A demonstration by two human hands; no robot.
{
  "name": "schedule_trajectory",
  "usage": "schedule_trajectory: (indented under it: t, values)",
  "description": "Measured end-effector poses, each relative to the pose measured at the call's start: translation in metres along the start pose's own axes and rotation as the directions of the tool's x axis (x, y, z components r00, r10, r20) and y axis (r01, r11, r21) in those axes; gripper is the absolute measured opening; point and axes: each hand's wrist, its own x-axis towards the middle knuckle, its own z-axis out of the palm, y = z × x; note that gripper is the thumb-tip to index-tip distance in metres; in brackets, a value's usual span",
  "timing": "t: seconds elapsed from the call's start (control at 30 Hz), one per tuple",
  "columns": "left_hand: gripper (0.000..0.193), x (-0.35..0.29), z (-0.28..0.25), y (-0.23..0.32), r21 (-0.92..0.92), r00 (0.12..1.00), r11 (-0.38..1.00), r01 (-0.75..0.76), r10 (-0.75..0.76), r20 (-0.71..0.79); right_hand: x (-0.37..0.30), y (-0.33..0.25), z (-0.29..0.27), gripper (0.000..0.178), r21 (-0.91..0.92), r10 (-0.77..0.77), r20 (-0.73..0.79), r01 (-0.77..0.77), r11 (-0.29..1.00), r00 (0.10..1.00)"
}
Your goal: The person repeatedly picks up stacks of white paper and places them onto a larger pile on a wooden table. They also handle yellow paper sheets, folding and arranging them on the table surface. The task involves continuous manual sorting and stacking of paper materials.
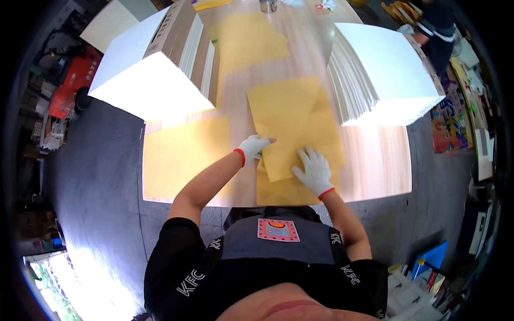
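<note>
A yellow sheet (292,117) lies slightly askew in front of me, over more yellow sheets (273,193) near the table's front edge. My left hand (254,146), in a white glove with a red cuff, pinches its left edge, thumb on top and the other fingers partly hidden beneath. On the lower right part of the sheet rests my right hand (315,170), gloved the same way, fingers spread and palm down. Another yellow sheet (187,158) lies to the left, and several more (249,43) are spread toward the far side.
Tall stacks of white boards stand on the wooden table (375,160): one stack (155,69) at left, another (383,69) at right. A metal cup (268,6) is at the far edge. Beyond the right stack is another person (436,35). A red machine (74,83) stands on the left floor.
</note>
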Motion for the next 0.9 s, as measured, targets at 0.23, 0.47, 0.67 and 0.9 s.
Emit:
schedule_trajectory:
  t: [0.23, 0.47, 0.67, 0.9]
  values:
    - [0.035, 0.013, -0.020, 0.044, 0.309, 0.817, 0.912, -0.268, 0.385, -0.429, 0.000, 0.028, -0.037, 0.052, 0.362, -0.132, -0.137, 0.173, 0.916, 0.982]
    - [0.074, 0.086, -0.116, 0.160, 0.340, 0.391, 0.610, -0.716, 0.754, -0.528, 0.009, 0.076, -0.068, 0.039, 0.424, -0.163, -0.051, 0.169, 0.890, 0.985]
    - [0.086, 0.195, -0.189, 0.228, -0.002, 0.358, 0.443, -0.897, 0.722, -0.592, -0.005, 0.091, -0.079, 0.030, 0.506, -0.121, 0.170, 0.018, 0.862, 0.978]
    - [0.074, 0.346, -0.188, 0.164, 0.161, 0.442, 0.896, -0.413, 0.352, -0.825, 0.003, 0.087, -0.138, 0.027, 0.627, 0.128, 0.453, -0.417, 0.658, 0.882]
